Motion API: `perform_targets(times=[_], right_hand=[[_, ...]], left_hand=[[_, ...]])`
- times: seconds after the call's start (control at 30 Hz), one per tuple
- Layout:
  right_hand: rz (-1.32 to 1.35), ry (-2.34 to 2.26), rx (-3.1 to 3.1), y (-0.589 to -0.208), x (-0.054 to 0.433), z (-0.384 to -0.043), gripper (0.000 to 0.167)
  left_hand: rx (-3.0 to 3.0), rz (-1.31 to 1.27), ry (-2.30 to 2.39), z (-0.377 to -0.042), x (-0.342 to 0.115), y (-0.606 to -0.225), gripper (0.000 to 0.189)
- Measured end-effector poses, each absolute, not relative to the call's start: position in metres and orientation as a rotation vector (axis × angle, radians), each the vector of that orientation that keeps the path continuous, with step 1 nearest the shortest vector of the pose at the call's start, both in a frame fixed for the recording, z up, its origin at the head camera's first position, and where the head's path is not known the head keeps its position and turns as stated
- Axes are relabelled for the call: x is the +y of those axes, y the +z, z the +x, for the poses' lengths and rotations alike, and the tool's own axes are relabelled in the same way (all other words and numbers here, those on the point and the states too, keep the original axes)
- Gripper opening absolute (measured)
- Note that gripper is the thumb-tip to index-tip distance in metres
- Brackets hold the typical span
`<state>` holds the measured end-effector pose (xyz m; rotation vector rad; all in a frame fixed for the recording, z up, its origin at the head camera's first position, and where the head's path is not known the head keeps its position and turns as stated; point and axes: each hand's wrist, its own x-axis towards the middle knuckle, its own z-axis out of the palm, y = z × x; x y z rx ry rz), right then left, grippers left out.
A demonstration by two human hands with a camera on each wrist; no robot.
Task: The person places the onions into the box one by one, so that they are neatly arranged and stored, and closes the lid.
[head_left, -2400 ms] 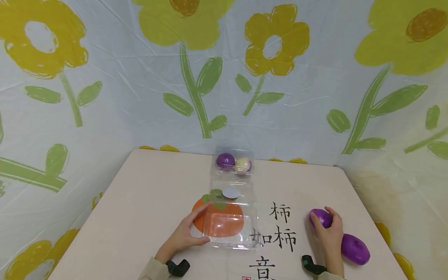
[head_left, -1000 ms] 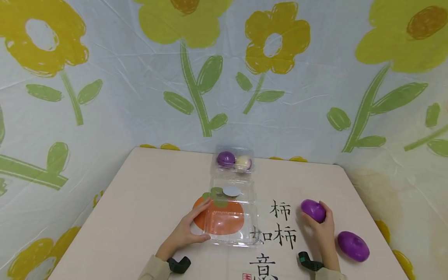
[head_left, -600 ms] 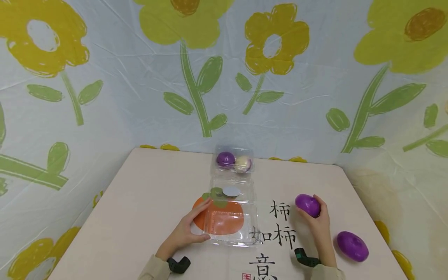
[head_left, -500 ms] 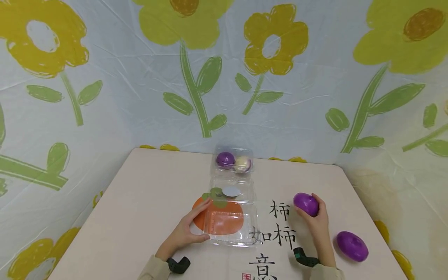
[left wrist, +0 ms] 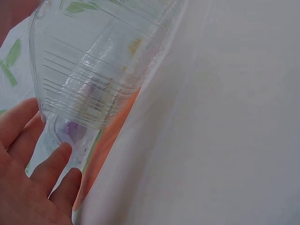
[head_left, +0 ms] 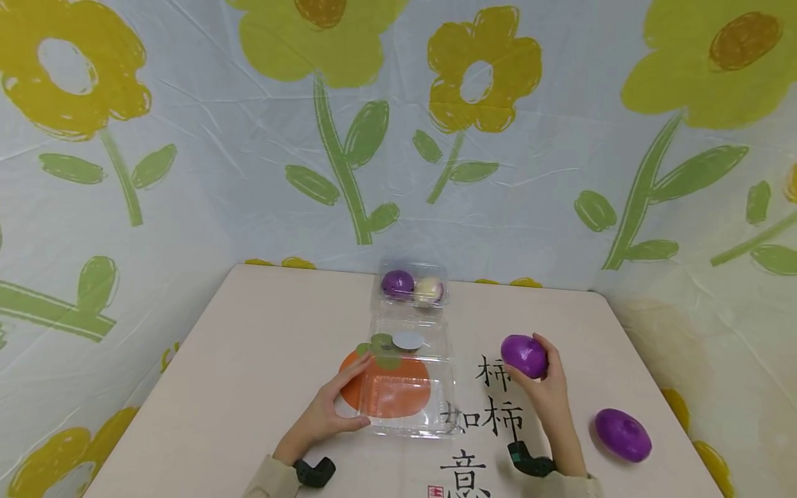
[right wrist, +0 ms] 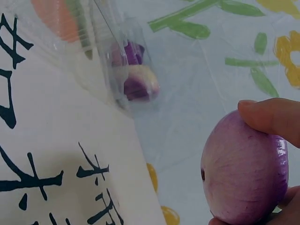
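My right hand (head_left: pixel 548 394) grips a glossy purple onion (head_left: pixel 524 356) between thumb and fingers, above the black lettering. In the right wrist view this onion (right wrist: pixel 243 168) is pale and streaked on one face, with a small dark spot. My left hand (head_left: pixel 324 415) holds the left side of a clear plastic clamshell box (head_left: pixel 442 415), thumb at the front corner and fingers along the side. The box lies open over an orange printed fruit, its other half behind. A second purple onion (head_left: pixel 623 434) lies at the right of the table.
At the back of the table, another clear box (head_left: pixel 411 266) holds a purple onion (head_left: pixel 397 284) and a cream one with purple edges (head_left: pixel 428 291). A white oval sticker (head_left: pixel 407 340) is on the open box. Flower-printed cloth (head_left: pixel 280 138) surrounds the table (head_left: pixel 268 332).
My right hand has lifted the onion and carried it left, away from the other loose onion. The left hand and the box have stayed in place.
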<state>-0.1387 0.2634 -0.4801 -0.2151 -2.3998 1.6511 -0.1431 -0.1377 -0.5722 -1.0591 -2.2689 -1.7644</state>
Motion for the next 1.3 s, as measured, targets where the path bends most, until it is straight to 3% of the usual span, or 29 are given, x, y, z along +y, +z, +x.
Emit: perform_targets(times=[0.53, 0.9, 1.3], right_hand=[[-0.017, 1.684, -2.428, -0.47, 0.226, -0.134, 0.085], [0.105, 1.709, -2.474, -0.471, 0.192, -0.134, 0.083], [0.254, 1.783, -2.483, -0.482, 0.156, -0.131, 0.081]], left_hand=[[-2.31, -1.036, -1.781, -0.131, -0.135, -0.538, 0.084], [-2.307, -1.019, -1.761, -0.142, -0.137, -0.574, 0.089], [-2.303, -1.038, -1.746, -0.145, -0.138, -0.578, 0.088]])
